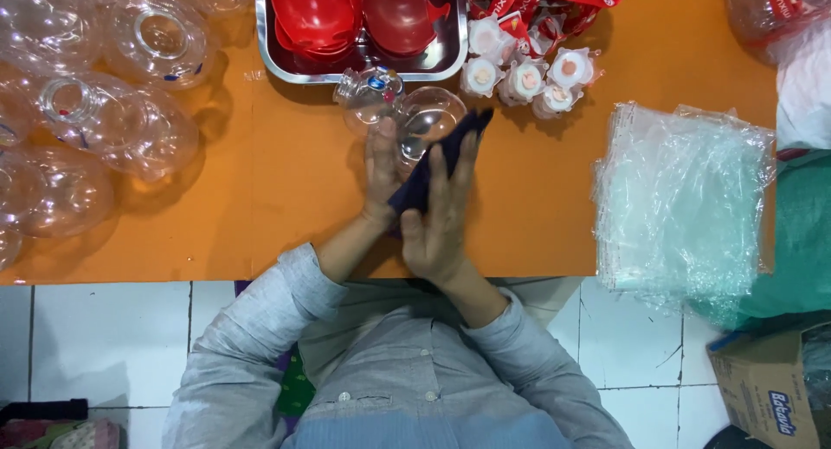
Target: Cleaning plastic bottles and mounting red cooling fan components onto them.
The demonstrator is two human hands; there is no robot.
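Wipe step in hand: left hand [381, 176] steadies the clear plastic jar [407, 116] lying on the orange bench [286, 189] below the steel tray [355, 68], right hand [441, 215], fingers flat, presses the dark cloth [437, 159] against it; next likely needs jar rotated, firm grip.

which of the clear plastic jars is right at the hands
The clear jar just below the steel tray, touching the left hand; the other jars sit piled at the table's far left.

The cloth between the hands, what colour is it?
The cloth is dark navy blue, seen best in the head view, pressed between both hands.
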